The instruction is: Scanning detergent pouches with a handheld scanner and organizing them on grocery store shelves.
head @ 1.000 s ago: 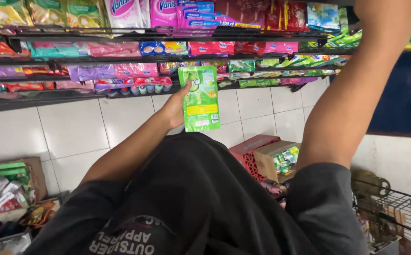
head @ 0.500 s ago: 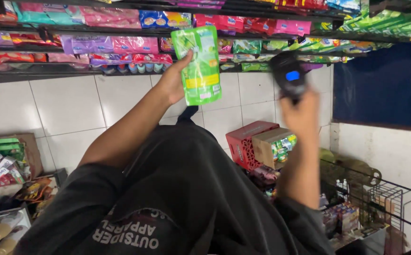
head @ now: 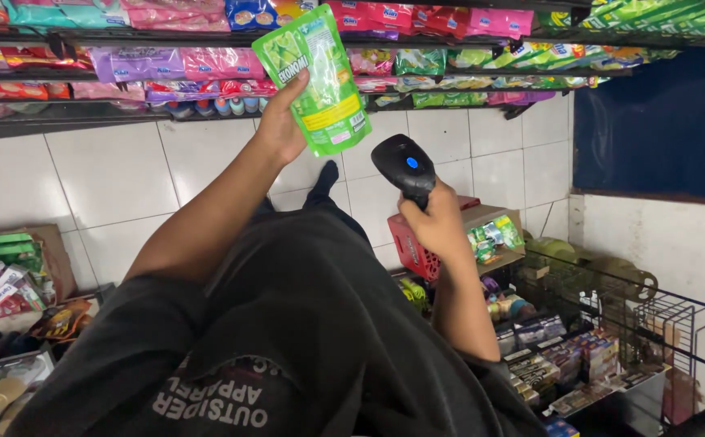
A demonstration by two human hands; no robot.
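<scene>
While raised against the shelf rows (head: 85, 121), left hand (head: 281, 121) clamped on green refill pouch (head: 314, 79), gripping its lower left edge, pouch tilted, printed back turned toward the wearer. Just below and right of the pouch, right hand (head: 433, 222) wrapped around black handheld scanner (head: 405, 166), blue light lit, head angled up at the pouch. Hands apart, small gap between scanner and pouch. Likely scanning step in hand; next calls for lining the scanner's head with the code patch near the pouch's lower corner. Open air below the pouch; shelf edge close behind it, wire racks (head: 652, 324) well below right.
</scene>
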